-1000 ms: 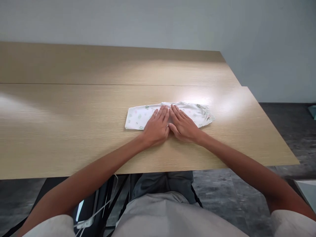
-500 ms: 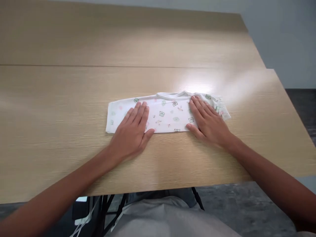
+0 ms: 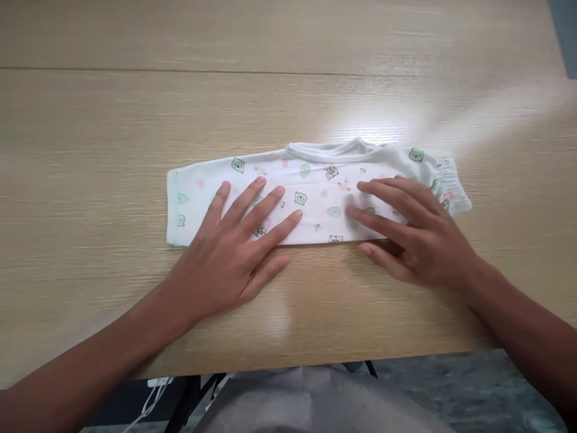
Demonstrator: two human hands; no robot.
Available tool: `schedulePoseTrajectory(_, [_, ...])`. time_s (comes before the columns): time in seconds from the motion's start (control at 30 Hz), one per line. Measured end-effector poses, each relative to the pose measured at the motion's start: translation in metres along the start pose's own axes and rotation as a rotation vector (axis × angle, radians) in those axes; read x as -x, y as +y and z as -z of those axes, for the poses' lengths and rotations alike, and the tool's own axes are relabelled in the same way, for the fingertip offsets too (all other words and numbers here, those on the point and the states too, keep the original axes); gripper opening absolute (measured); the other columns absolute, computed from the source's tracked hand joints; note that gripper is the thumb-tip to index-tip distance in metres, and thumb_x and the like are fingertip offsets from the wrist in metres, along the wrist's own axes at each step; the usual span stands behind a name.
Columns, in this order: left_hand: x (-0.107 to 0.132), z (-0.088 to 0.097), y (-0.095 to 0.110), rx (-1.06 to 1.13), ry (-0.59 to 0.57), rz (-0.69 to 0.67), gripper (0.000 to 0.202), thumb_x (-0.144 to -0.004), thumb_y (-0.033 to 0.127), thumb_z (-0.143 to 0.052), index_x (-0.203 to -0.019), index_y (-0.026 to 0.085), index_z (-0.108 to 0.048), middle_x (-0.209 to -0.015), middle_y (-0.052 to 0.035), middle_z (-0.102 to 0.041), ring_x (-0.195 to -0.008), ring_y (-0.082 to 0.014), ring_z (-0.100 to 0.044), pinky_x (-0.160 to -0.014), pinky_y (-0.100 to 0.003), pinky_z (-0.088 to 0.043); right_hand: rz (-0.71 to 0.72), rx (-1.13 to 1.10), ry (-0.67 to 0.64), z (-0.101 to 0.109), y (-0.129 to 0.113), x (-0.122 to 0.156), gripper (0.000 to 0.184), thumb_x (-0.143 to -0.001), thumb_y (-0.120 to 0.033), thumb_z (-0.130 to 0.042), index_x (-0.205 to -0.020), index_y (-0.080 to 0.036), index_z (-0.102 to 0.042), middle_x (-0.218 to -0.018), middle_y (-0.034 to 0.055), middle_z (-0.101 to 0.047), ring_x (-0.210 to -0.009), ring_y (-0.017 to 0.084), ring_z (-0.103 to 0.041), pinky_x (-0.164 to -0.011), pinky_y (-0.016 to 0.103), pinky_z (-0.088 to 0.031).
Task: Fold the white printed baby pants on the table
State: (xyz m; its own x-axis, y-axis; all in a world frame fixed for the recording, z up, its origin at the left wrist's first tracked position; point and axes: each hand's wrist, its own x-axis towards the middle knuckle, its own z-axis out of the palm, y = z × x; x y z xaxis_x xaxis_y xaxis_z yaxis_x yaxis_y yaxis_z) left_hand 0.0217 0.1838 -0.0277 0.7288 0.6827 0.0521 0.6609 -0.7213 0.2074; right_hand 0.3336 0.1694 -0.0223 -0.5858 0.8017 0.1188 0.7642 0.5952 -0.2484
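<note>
A small white garment (image 3: pixel 311 186) printed with little green and pink figures lies folded into a long strip on the wooden table (image 3: pixel 90 150). My left hand (image 3: pixel 234 252) rests flat on its left half, fingers spread. Over the right half my right hand (image 3: pixel 415 231) lies with fingers stretched toward the middle, near the gathered cuff at the right end. Neither hand holds anything.
A seam runs across the table behind the garment. The table's near edge is just below my wrists, with dark floor, a table frame and a white cable under it. The table's right edge shows at the top right.
My hands slid apart from the garment's middle toward its two ends, then the fingers spread. The view moved closer and lower over the garment.
</note>
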Motion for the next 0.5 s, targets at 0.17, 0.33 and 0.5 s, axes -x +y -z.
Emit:
schedulePoseTrajectory(0.17, [0.0016, 0.0070, -0.0046, 0.001, 0.134, 0.069, 0.030, -0.102, 0.039, -0.043, -0.128, 0.029, -0.055, -0.135, -0.0021, -0.057, -0.141, -0.0324, -0.040, -0.121, -0.060, -0.024, 0.070, 0.057, 0.260, 0.0010, 0.0105, 0.0024, 0.019, -0.097, -0.031, -0.063, -0.115, -0.027, -0.062, -0.130, 0.0082, -0.058, -0.116, 0.031, -0.059, -0.095, 0.051, -0.052])
schedulePoseTrajectory(0.33, [0.0006, 0.0086, -0.0077, 0.090, 0.200, 0.011, 0.026, -0.093, 0.023, -0.061, -0.119, 0.028, -0.062, -0.129, -0.0045, -0.060, -0.132, -0.0351, -0.049, -0.116, -0.059, -0.036, 0.161, 0.081, 0.226, 0.0030, 0.0077, -0.0002, 0.024, -0.095, -0.029, -0.066, -0.117, -0.020, -0.061, -0.125, 0.0160, -0.059, -0.108, 0.034, -0.061, -0.086, 0.051, -0.054])
schedulePoseTrajectory(0.5, [0.0006, 0.0074, -0.0087, 0.083, 0.226, -0.030, 0.026, -0.092, 0.017, -0.062, -0.116, 0.026, -0.062, -0.128, -0.0057, -0.060, -0.130, -0.0358, -0.051, -0.113, -0.064, -0.037, 0.235, 0.066, 0.162, 0.0058, 0.0061, -0.0023, 0.016, -0.097, -0.028, -0.065, -0.111, -0.020, -0.064, -0.113, 0.0113, -0.066, -0.099, 0.029, -0.063, -0.087, 0.048, -0.052])
